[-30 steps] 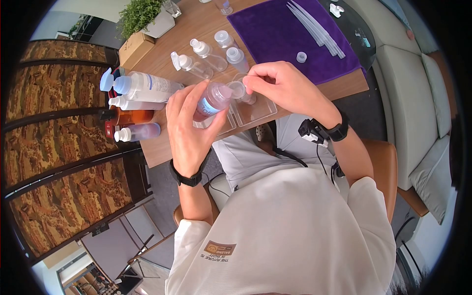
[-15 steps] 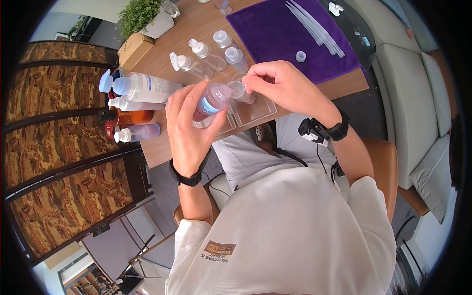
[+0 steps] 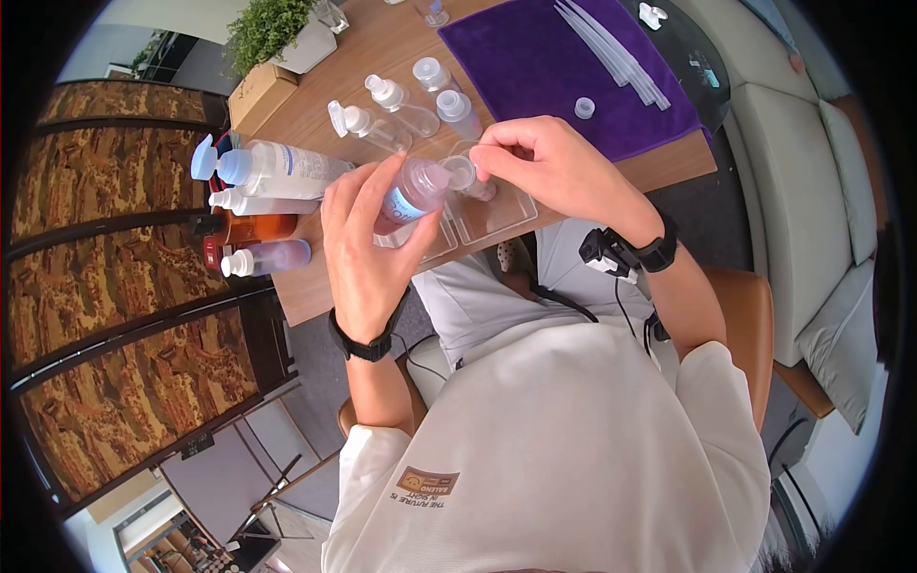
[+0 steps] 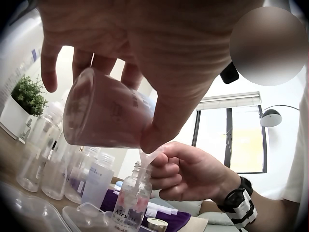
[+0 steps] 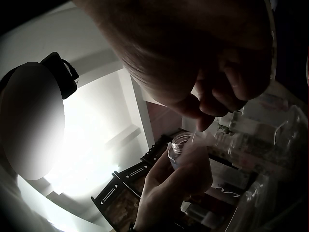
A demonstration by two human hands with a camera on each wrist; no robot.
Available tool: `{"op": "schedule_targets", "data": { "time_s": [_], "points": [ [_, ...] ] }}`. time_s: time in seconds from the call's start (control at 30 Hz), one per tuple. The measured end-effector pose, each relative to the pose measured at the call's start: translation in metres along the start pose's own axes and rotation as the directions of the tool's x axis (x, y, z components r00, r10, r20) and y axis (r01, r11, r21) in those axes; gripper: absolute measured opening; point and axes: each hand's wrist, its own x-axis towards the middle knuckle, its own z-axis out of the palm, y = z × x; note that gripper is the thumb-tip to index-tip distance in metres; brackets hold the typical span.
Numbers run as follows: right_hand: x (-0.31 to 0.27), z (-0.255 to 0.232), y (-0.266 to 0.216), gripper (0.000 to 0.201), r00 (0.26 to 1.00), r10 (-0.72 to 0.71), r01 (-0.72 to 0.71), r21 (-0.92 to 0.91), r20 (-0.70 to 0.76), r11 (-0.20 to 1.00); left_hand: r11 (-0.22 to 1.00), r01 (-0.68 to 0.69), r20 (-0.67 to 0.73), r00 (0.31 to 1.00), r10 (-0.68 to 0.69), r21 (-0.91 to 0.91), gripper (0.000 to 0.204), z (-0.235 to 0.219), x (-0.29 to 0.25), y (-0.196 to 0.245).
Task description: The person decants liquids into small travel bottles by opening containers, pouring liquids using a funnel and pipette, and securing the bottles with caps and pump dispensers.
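Scarcely moved since earlier, the left hand (image 3: 359,229) grips a tilted bottle (image 3: 411,201), mouth aimed rightward at the funnel (image 3: 459,173) the right hand (image 3: 544,164) pinches in a second bottle (image 4: 129,199).

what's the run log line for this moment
left hand: holds pink-tinted cylindrical bottle, tilted | right hand: pinches translucent plastic funnel | under funnel: clear floral-printed bottle

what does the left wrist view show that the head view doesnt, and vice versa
Only the left wrist view: the black-framed window and grey domed lamp.

Only the head view: the brown cardboard box and amber black-topped bottle.

Both: the left hand gripping a tilted clear bottle of pinkish liquid, the right hand, the white-potted green plant and purple cloth.
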Motion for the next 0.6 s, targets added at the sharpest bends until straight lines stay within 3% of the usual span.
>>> {"op": "schedule_targets", "data": {
  "time_s": [0.33, 0.6],
  "points": [
    [0.0001, -0.0004, 0.0003, 0.033, 1.000, 0.006, -0.007, -0.023, -0.010, 1.000, 0.999, 0.015, -0.001, 1.000, -0.015, -0.038, 0.056, 0.0020, 0.0009, 0.0001],
    [0.0001, 0.0003, 0.0007, 0.032, 1.000, 0.017, -0.018, -0.028, -0.006, 0.999, 0.969, 0.150, -0.026, 0.987, -0.158, -0.196, 0.058, 0.0045, -0.0084, -0.0070]
  ]
}}
